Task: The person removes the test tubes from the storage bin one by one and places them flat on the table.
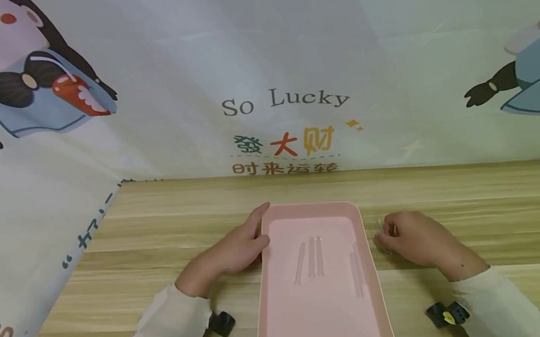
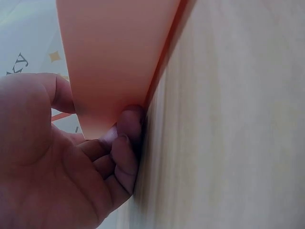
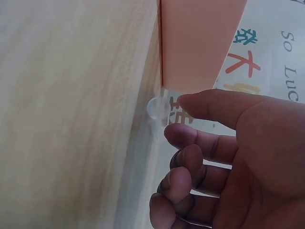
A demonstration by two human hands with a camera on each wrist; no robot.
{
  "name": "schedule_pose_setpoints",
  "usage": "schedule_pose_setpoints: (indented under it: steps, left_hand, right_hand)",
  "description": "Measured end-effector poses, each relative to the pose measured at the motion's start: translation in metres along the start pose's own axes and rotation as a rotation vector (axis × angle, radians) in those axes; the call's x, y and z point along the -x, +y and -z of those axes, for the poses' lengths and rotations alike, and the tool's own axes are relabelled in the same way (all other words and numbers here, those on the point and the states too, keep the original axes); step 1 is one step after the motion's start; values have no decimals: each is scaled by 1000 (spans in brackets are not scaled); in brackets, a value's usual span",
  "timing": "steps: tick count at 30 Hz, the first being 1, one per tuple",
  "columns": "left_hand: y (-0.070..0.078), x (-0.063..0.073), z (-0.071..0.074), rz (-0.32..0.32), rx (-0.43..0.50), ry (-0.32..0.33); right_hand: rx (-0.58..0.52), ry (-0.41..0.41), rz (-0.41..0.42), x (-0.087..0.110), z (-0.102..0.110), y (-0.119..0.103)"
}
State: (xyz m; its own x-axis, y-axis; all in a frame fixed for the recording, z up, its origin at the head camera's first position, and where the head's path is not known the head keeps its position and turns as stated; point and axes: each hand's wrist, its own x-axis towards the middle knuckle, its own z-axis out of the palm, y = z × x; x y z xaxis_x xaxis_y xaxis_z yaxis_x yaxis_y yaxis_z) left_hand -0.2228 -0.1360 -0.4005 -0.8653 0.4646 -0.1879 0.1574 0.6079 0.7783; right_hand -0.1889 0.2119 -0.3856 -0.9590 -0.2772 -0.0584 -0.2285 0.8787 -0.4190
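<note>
A pink tray (image 1: pixel 311 326) lies on the table with several clear tubes (image 1: pixel 311 256) in it, some near the middle and others along its right side. My left hand (image 1: pixel 240 247) grips the tray's left edge near the far corner; in the left wrist view its fingers (image 2: pixel 125 157) curl in low against the outer wall. To the right of the tray, my right hand (image 1: pixel 413 238) is at another clear tube (image 1: pixel 378 227) on the table. The right wrist view shows that tube's round end (image 3: pixel 157 109) just past the parted thumb and forefinger, both bent.
The wood-grain table (image 1: pixel 157 219) meets a printed backdrop (image 1: pixel 281 41) at its far edge, and the same cloth hangs at the left side. Black wrist-worn devices sit under the left sleeve (image 1: pixel 167 322) and the right sleeve (image 1: pixel 499 303).
</note>
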Motion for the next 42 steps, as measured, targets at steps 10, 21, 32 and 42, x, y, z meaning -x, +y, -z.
schedule_pose_setpoints:
  steps: [10, 21, 32, 42]
  left_hand:
    - [1, -1, 0, -2, 2, -14]
    - [0, 0, 0, -9, -19, -12]
    - [-2, 0, -1, -8, -18, -19]
    - [-2, 0, 0, -14, -2, -21]
  right_hand:
    - [31, 29, 16, 6, 6, -10]
    - [26, 130, 58, 11, 8, -22]
    - [11, 206, 103, 15, 8, -37]
    - [6, 193, 102, 16, 7, -42]
